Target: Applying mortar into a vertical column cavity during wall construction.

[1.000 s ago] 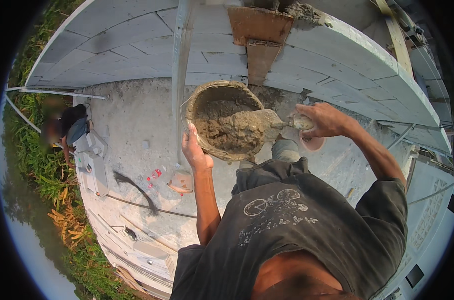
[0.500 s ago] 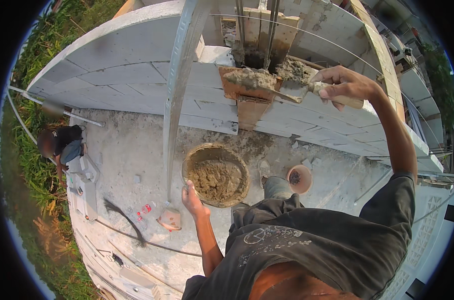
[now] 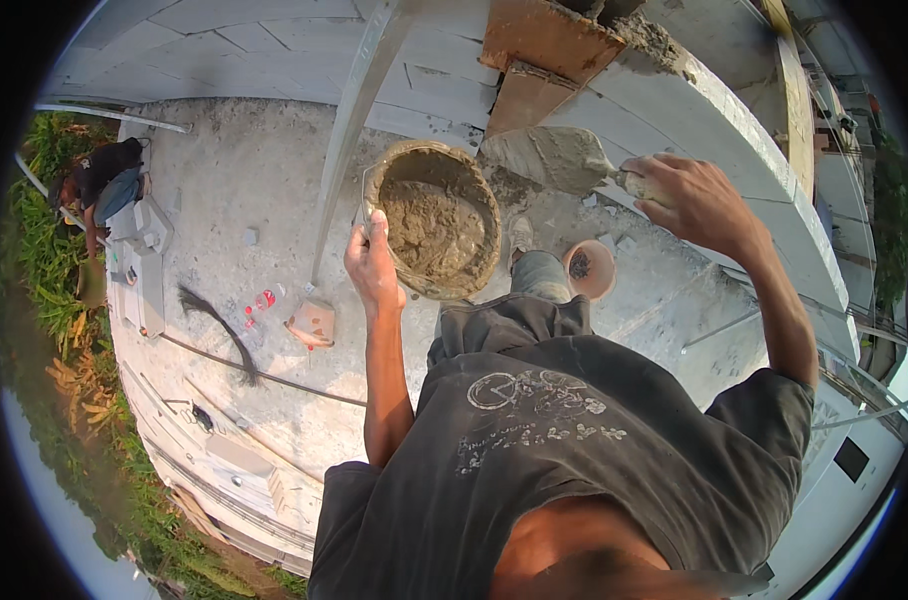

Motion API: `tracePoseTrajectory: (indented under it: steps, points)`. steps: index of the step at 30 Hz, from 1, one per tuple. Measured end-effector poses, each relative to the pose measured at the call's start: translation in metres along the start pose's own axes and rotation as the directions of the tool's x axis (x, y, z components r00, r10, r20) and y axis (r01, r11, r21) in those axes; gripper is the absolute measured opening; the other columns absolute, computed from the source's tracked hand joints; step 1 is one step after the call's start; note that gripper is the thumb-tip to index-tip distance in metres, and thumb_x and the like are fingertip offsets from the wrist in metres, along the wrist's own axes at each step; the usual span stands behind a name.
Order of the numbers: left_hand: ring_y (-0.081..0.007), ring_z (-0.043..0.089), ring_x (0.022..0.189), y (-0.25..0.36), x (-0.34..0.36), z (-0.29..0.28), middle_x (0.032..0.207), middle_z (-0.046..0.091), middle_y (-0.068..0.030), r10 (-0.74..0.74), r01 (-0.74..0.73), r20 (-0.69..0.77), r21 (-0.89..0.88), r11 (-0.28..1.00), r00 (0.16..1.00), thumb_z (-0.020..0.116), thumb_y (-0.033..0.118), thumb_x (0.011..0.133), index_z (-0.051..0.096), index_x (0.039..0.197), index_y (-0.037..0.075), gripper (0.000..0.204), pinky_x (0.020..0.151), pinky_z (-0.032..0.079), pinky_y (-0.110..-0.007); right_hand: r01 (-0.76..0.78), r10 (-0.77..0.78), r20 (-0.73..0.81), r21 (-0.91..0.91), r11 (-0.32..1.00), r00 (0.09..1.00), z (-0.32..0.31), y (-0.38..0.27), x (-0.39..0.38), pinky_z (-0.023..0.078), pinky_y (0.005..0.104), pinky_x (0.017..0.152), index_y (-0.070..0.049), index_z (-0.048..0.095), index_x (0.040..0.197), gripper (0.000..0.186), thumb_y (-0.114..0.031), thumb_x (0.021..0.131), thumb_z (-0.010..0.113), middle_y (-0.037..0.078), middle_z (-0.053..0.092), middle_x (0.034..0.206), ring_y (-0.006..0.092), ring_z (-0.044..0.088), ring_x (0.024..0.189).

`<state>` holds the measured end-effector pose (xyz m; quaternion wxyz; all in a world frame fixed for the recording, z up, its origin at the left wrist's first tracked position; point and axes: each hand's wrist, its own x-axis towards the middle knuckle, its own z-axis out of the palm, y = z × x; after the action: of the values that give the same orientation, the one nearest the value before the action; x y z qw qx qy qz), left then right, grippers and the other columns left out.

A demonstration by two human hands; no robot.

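Observation:
My left hand [image 3: 374, 265] is closed on the near left rim of a round, mortar-caked bucket [image 3: 427, 152], its thumb up over the edge. Wet grey-brown mortar [image 3: 436, 230] lies inside, below the rim. In my right hand [image 3: 696, 203], the fingers wrap round the handle of a trowel [image 3: 549, 158]. Its broad blade is smeared with mortar and points left, just right of the bucket and apart from it. Brown formwork boards [image 3: 546, 38] stand against the block wall beyond the trowel.
A pale block wall [image 3: 664, 140] with mortar on its top curves across the far side. An upright metal profile [image 3: 354, 120] stands left of the bucket. A smaller bucket [image 3: 591, 270] sits by my foot. A broken container [image 3: 312, 322] lies on the floor; another person [image 3: 109, 185] crouches far left.
The trowel has come down from the formwork top toward the bucket, and the heap of mortar on its blade is gone. The view has tilted down. My left hand still holds the bucket.

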<state>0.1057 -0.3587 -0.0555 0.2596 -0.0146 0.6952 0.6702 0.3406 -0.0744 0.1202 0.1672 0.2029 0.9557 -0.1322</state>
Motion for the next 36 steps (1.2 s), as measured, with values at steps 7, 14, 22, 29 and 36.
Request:
tracePoseTrajectory:
  steps: [7, 14, 22, 29, 36]
  points:
    - [-0.0053, 0.031, 0.060, 0.048, -0.009, 0.014, 0.063, 0.037, 0.0076, 0.297, -0.334, 0.183, 0.229, 0.914, 0.937, 0.064, 0.032, 0.097, 0.047, 0.066, 0.008, 0.043, 0.052, 0.026, -0.027, 0.100, -0.125, -0.044, -0.372, 0.923, 0.991, 0.071, -0.081, 0.047, 0.054, 0.0390, 0.061, -0.010, 0.059, 0.124, 0.036, -0.011, 0.087, 0.060, 0.013, 0.061, 0.087, 0.0291, 0.067, 0.071]
    - [-0.0052, 0.031, 0.060, 0.065, -0.019, 0.009, 0.063, 0.036, 0.0074, 0.401, -0.432, 0.203, 0.140, 0.891, 0.893, 0.064, 0.031, 0.097, 0.042, 0.064, 0.008, 0.045, 0.051, 0.026, -0.027, 0.238, -0.238, 0.058, 0.014, 0.971, 0.969, 0.106, -0.095, 0.049, 0.057, 0.0443, 0.067, -0.005, 0.061, 0.118, 0.036, -0.016, 0.084, 0.064, 0.015, 0.069, 0.090, 0.0336, 0.069, 0.077]
    - [-0.0043, 0.047, 0.071, 0.058, -0.002, -0.010, 0.079, 0.054, 0.0045, 0.238, -0.222, 0.270, -0.086, 0.971, 0.933, 0.061, 0.024, 0.098, 0.063, 0.089, 0.006, 0.020, 0.062, 0.039, -0.023, 0.284, -0.310, -0.045, 0.542, 0.791, 0.950, 0.171, -0.100, 0.041, 0.051, 0.0477, 0.090, -0.002, 0.056, 0.132, 0.057, -0.031, 0.084, 0.071, 0.024, 0.065, 0.118, 0.0396, 0.065, 0.102]
    - [-0.0226, 0.063, 0.107, 0.055, -0.012, -0.013, 0.114, 0.064, -0.0128, 0.013, 0.094, 0.306, -0.333, 0.938, 0.952, 0.056, 0.026, 0.099, 0.056, 0.121, -0.004, 0.037, 0.092, 0.053, -0.039, 0.222, -0.309, 0.076, 0.535, 0.815, 0.948, 0.134, -0.070, 0.024, 0.051, 0.0473, 0.084, -0.008, 0.052, 0.132, 0.058, -0.029, 0.082, 0.074, 0.018, 0.069, 0.103, 0.0348, 0.067, 0.097]
    - [-0.0145, 0.064, 0.089, 0.043, -0.018, 0.005, 0.101, 0.065, -0.0051, -0.052, 0.200, 0.318, -0.453, 0.869, 0.947, 0.059, 0.024, 0.099, 0.062, 0.105, 0.002, 0.023, 0.080, 0.054, -0.032, 0.190, -0.214, 0.058, 0.281, 0.941, 0.975, 0.113, -0.037, -0.001, 0.051, 0.0461, 0.075, -0.009, 0.052, 0.130, 0.060, -0.026, 0.078, 0.076, 0.015, 0.068, 0.083, 0.0359, 0.066, 0.079]
